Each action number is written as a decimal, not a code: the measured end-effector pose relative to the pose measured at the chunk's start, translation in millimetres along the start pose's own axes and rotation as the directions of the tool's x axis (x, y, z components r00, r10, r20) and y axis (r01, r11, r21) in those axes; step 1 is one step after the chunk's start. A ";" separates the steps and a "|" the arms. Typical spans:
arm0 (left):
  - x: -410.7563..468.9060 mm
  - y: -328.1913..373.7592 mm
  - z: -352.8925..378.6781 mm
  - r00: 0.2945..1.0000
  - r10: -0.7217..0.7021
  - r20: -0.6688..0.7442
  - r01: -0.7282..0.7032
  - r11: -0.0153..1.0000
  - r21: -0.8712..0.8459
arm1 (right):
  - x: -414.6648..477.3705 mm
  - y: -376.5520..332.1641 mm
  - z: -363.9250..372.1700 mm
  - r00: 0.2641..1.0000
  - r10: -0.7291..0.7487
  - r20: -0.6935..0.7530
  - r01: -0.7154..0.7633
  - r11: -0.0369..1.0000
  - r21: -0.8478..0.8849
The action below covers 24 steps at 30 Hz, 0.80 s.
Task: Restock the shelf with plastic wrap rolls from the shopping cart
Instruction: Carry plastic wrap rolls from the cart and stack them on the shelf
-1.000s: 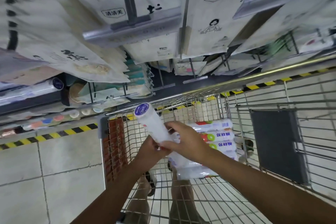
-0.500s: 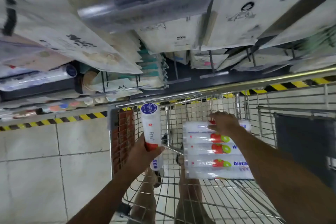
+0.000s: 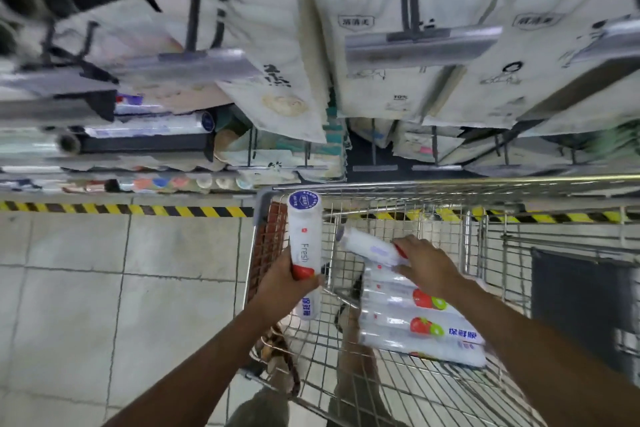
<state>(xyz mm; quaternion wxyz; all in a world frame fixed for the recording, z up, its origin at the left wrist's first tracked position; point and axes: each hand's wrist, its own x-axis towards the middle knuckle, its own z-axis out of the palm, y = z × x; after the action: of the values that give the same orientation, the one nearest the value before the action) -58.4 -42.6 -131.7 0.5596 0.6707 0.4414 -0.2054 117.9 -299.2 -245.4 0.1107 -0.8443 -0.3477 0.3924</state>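
Observation:
My left hand grips a white plastic wrap roll with a blue end cap, held upright over the left edge of the wire shopping cart. My right hand is closed on a second roll, lifted at a tilt just above the stack. Several more rolls with strawberry labels lie stacked in the cart's basket. The shelf at the left holds a few rolls lying on their sides.
Paper bags hang on rails above the cart. Yellow-black hazard tape marks the shelf base along the tiled floor. A dark panel sits at the cart's right side. My legs show through the basket's wire.
My right hand has closed on the top roll of the stack and raised it at an angle. My left hand still holds its roll upright. The view has shifted left.

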 end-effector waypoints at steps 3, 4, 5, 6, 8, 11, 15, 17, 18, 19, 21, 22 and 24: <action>-25.6 2.8 -17.9 0.998 0.058 -0.002 -0.058 0.997 -0.051 | -26.6 -43.7 -23.7 0.996 -0.055 -0.070 0.067 0.981 0.182; -35.7 4.0 -25.7 0.997 0.079 0.005 -0.079 0.994 -0.070 | -34.6 -60.4 -32.1 0.994 -0.056 -0.094 0.077 0.967 0.241; -44.6 3.5 -34.6 0.995 0.103 0.011 -0.102 0.992 -0.079 | -42.8 -80.6 -41.8 0.992 -0.057 -0.112 0.088 0.952 0.293; -55.0 3.8 -44.4 0.992 0.122 0.015 -0.121 0.990 -0.079 | -50.8 -99.9 -49.3 0.988 -0.067 -0.136 0.110 0.934 0.340; -75.2 3.8 -68.3 0.983 0.181 0.019 -0.178 0.980 -0.093 | -65.7 -142.5 -62.9 0.974 -0.091 -0.208 0.172 0.892 0.418; -110.6 -1.8 -115.4 0.967 0.256 0.000 -0.254 0.960 -0.116 | -87.6 -218.4 -77.2 0.955 -0.120 -0.271 0.252 0.809 0.530; -166.8 -22.1 -193.1 0.925 0.370 -0.086 -0.379 0.914 -0.144 | -109.9 -331.6 -80.8 0.957 -0.091 -0.274 0.265 0.658 0.705; -197.6 -36.8 -234.8 0.897 0.420 -0.140 -0.440 0.880 -0.181 | -115.4 -393.5 -78.0 0.966 -0.042 -0.254 0.237 0.529 0.815; -214.3 -44.6 -256.0 0.880 0.442 -0.171 -0.471 0.859 -0.200 | -116.8 -426.0 -75.9 0.969 -0.028 -0.246 0.233 0.440 0.868; -230.0 -53.0 -276.4 0.861 0.465 -0.203 -0.503 0.838 -0.214 | -117.6 -457.8 -73.7 0.972 -0.018 -0.234 0.225 0.352 0.909; -263.3 -71.5 -315.6 0.826 0.491 -0.275 -0.554 0.795 -0.246 | -121.6 -522.5 -68.3 0.984 -0.020 -0.177 0.177 0.186 0.966; -279.6 -80.8 -334.3 0.808 0.499 -0.314 -0.579 0.772 -0.263 | -125.1 -554.7 -65.2 0.987 -0.049 -0.156 0.161 0.127 0.979; -305.8 -100.8 -370.2 0.778 0.500 -0.380 -0.615 0.731 -0.297 | -130.9 -611.9 -58.7 0.983 -0.120 -0.136 0.147 0.083 0.986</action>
<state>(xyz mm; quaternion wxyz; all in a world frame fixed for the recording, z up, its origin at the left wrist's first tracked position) -382.9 190.0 153.3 0.6546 0.6635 0.3227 0.1649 -203.7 66.6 151.8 0.6869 -0.5195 -0.0682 0.5036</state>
